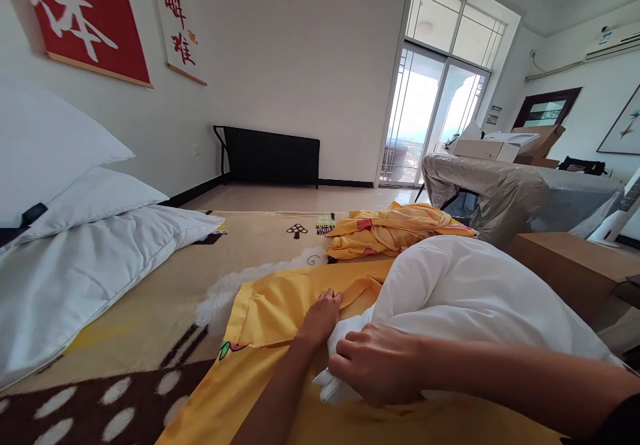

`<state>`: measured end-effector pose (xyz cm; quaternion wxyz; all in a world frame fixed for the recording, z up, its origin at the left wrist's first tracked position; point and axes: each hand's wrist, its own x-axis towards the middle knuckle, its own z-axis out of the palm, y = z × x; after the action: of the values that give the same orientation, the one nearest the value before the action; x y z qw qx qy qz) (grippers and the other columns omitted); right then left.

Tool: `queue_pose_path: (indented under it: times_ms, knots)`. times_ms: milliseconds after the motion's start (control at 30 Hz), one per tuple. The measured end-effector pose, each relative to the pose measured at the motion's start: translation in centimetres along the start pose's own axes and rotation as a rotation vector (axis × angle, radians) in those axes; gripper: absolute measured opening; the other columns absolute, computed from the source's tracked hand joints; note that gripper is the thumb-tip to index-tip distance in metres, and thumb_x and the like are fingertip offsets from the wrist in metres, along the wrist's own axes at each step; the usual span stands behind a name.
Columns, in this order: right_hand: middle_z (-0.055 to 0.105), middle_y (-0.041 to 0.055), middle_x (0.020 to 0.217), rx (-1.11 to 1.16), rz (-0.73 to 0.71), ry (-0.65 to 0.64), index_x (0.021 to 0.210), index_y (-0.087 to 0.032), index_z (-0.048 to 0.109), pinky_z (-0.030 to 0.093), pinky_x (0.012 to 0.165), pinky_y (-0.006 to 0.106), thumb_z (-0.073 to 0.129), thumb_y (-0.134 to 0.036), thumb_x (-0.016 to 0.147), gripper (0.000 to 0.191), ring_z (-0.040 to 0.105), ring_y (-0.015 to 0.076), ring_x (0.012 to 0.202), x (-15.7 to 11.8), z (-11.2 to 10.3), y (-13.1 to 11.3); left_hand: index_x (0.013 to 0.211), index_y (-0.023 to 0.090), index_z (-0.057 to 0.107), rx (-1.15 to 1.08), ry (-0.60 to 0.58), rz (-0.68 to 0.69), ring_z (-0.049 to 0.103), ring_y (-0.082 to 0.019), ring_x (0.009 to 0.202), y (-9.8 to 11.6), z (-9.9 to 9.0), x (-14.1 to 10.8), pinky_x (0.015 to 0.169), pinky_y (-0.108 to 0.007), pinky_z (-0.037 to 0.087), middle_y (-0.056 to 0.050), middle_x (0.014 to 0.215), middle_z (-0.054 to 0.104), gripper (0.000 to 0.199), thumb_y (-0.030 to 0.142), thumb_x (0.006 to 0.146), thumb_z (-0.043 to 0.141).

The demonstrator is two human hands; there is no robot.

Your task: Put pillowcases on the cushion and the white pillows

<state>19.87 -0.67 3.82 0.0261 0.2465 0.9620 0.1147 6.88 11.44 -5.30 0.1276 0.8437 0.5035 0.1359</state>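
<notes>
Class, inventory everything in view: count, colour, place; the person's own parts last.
Pillows: three, white, left
Puffy bedding: one, white, lower right
Yellow cloth: one, yellow, lower centre
Bundled cloth: one heap, orange-yellow, centre
Blanket: one, beige and brown, underneath
Wall hangings: two, red and white, left
Black panel: one, black, back wall
Glass door: one, white-framed, back
Wrapped furniture: count unclear, grey, right
Boxes: several, brown and white, right
Air conditioner: one, white, upper right
Picture: one, pale, right wall
Left grip: one, bare, on yellow cloth
Right grip: one, bare, closed on puffy bedding
</notes>
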Motion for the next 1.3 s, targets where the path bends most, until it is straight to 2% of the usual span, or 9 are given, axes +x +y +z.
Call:
queue_pose_path:
  times_ms: [100, 233, 433, 633, 800, 967, 1133, 1233, 1300]
  knots:
    - [0.061, 0.0026, 0.079, 0.089, 0.020, 0.041, 0.088, -0.017, 0.054, 0.022, 0.045, 0.027, 0.056, -0.018, 0.075, 0.014, 0.048, 0.0129, 0.059, 0.2, 0.0, 0.5, 0.093, 0.012, 0.060, -0.041, 0.021, -0.041, 0.058, -0.017, 0.085, -0.4, -0.4, 0.1, 0.080, -0.034, 0.045, -0.007, 0.094, 0.062, 0.017, 0.014, 0.090, 0.043]
    - [0.061, 0.0031, 0.079, 0.304, 0.097, 0.173, 0.076, -0.016, 0.053, 0.031, 0.056, 0.023, 0.051, -0.008, 0.077, 0.008, 0.050, 0.0113, 0.067, 0.9, -0.3, 3.2, 0.075, 0.014, 0.058, -0.162, 0.080, -0.104, 0.054, -0.015, 0.068, -1.0, -1.6, 0.2, 0.069, -0.031, 0.043, -0.002, 0.072, 0.058, 0.019, 0.025, 0.088, 0.051]
    - [0.063, 0.0006, 0.074, 0.468, 0.318, 0.216, 0.077, -0.015, 0.060, 0.032, 0.062, 0.023, 0.054, -0.010, 0.080, 0.008, 0.050, 0.0111, 0.066, 2.6, -0.8, 7.0, 0.065, 0.014, 0.059, -0.531, 0.231, -0.023, 0.051, -0.016, 0.064, -0.7, -3.7, -0.3, 0.058, -0.025, 0.035, -0.001, 0.062, 0.058, 0.028, 0.040, 0.073, 0.052]
    - [0.066, 0.0011, 0.081, 0.457, 0.363, 0.190, 0.080, -0.015, 0.061, 0.033, 0.065, 0.022, 0.052, -0.012, 0.085, 0.010, 0.052, 0.0114, 0.072, 5.2, 1.5, 7.0, 0.062, 0.013, 0.061, -0.802, 0.281, -0.019, 0.049, -0.016, 0.060, -1.0, -5.1, -0.3, 0.054, -0.024, 0.035, 0.000, 0.056, 0.054, 0.034, 0.047, 0.063, 0.057]
    - [0.061, 0.0013, 0.071, 0.395, 0.344, 0.117, 0.067, -0.015, 0.055, 0.032, 0.058, 0.022, 0.056, -0.008, 0.074, 0.009, 0.049, 0.0120, 0.065, 6.4, 2.8, 6.7, 0.064, 0.012, 0.062, -0.915, 0.243, -0.065, 0.047, -0.013, 0.053, -1.4, -5.7, -0.4, 0.051, -0.023, 0.036, -0.001, 0.056, 0.055, 0.038, 0.050, 0.065, 0.059]
    - [0.065, 0.0059, 0.083, 0.321, 0.301, 0.074, 0.078, -0.014, 0.061, 0.038, 0.062, 0.023, 0.051, -0.005, 0.074, 0.013, 0.053, 0.0145, 0.073, 6.6, 4.8, 6.9, 0.064, 0.013, 0.062, -0.831, 0.293, -0.113, 0.049, -0.014, 0.055, -0.4, -6.5, -0.6, 0.053, -0.024, 0.037, -0.002, 0.058, 0.058, 0.037, 0.049, 0.065, 0.059]
    - [0.066, 0.0103, 0.094, 0.258, 0.255, 0.045, 0.093, -0.011, 0.062, 0.043, 0.066, 0.026, 0.049, -0.003, 0.076, 0.023, 0.055, 0.0165, 0.076, 6.6, 7.1, 6.9, 0.069, 0.015, 0.065, -0.591, 0.316, -0.095, 0.058, -0.018, 0.065, 2.3, -7.5, -1.7, 0.061, -0.026, 0.040, -0.004, 0.065, 0.064, 0.021, 0.034, 0.074, 0.057]
    - [0.064, 0.0119, 0.100, 0.247, 0.256, 0.066, 0.095, -0.010, 0.061, 0.045, 0.072, 0.026, 0.048, -0.003, 0.079, 0.022, 0.055, 0.0173, 0.083, 6.6, 8.1, 7.4, 0.082, 0.016, 0.068, -0.438, 0.265, -0.036, 0.061, -0.020, 0.074, 4.0, -8.2, -3.0, 0.071, -0.029, 0.042, -0.006, 0.076, 0.068, 0.016, 0.023, 0.078, 0.053]
    - [0.065, 0.0104, 0.095, 0.255, 0.261, 0.067, 0.091, -0.010, 0.062, 0.045, 0.071, 0.025, 0.048, -0.002, 0.079, 0.020, 0.056, 0.0166, 0.080, 6.7, 8.8, 7.8, 0.098, 0.015, 0.068, -0.351, 0.210, -0.010, 0.062, -0.023, 0.083, 4.7, -8.6, -4.0, 0.076, -0.032, 0.043, -0.009, 0.087, 0.069, 0.025, 0.015, 0.079, 0.050]
